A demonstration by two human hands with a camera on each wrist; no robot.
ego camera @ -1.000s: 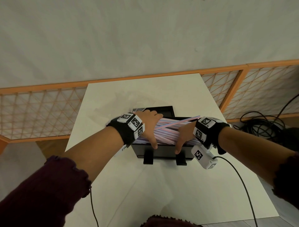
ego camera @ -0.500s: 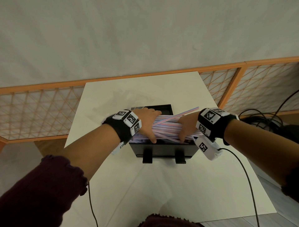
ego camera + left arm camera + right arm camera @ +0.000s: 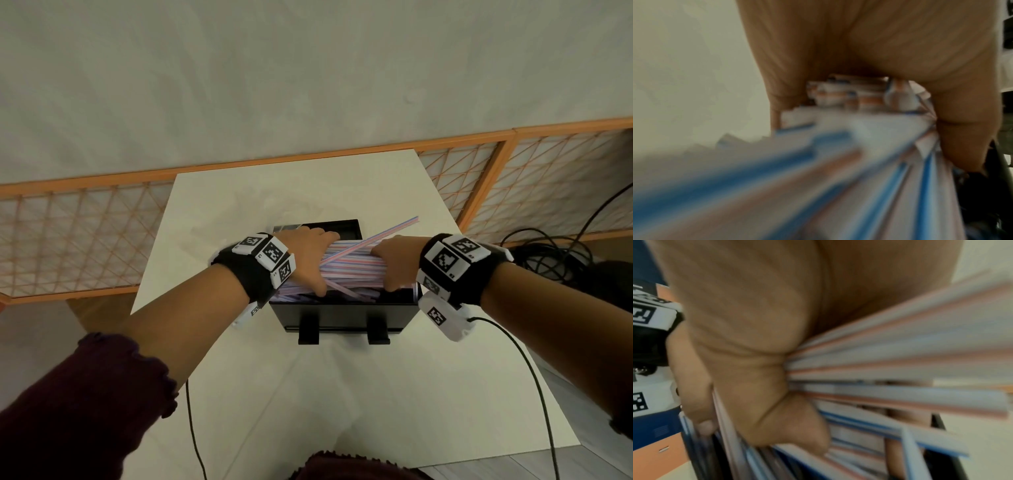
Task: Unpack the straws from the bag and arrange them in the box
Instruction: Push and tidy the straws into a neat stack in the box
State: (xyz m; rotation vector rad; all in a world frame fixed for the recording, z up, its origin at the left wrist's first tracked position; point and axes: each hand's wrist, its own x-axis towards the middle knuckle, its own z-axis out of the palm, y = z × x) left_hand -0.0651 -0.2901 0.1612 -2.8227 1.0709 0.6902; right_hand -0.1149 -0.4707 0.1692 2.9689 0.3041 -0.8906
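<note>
A thick bundle of red, blue and white striped straws (image 3: 352, 265) lies crosswise over the open black box (image 3: 342, 315) on the white table. My left hand (image 3: 308, 260) grips the bundle's left end, fingers curled over the top, thumb at the near side. My right hand (image 3: 394, 265) grips its right end the same way. One straw (image 3: 394, 230) sticks out up and to the right. Several loose straws (image 3: 346, 293) lie inside the box under the bundle. Both wrist views show straws (image 3: 838, 162) (image 3: 900, 369) pressed into the palms. The bag is not clearly visible.
The white table (image 3: 342, 394) has bare room in front of the box. The box's lid or rear compartment (image 3: 329, 228) stands open behind the hands. An orange lattice screen (image 3: 85, 236) lines the back. Black cables (image 3: 548, 253) lie on the floor at the right.
Both hands have raised the bundle slightly and drawn it toward the back of the box; the stray straw now points higher to the right. The grip is unchanged.
</note>
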